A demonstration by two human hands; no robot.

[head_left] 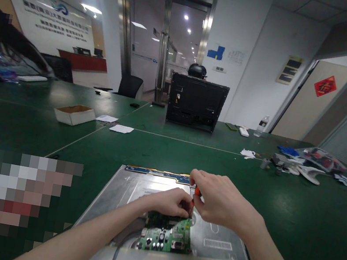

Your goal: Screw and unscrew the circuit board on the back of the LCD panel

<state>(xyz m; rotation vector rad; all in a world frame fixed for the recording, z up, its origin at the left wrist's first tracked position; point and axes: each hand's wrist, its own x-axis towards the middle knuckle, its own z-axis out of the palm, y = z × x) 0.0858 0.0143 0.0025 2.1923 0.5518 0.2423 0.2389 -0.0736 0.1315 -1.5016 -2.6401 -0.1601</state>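
A screwdriver (196, 191) with a red and black handle stands nearly upright in my right hand (218, 198), fingers closed round its grip. Its lower end meets the upper right corner of a green circuit board (170, 239). My left hand (169, 202) is closed in a pinch low on the screwdriver, just above that corner; its fingertips are partly hidden. The board sits on the metal back of a flat display panel (222, 235) lying on the table. A narrow blue circuit strip (155, 173) runs along the panel's far edge.
A black monitor housing (196, 102) stands across the green table (303, 229). An open white box (74, 115) and papers (121, 129) lie left of it. Loose parts (288, 163), plastic bags and a bottle (261, 126) are at the right. Another person sits at the far left.
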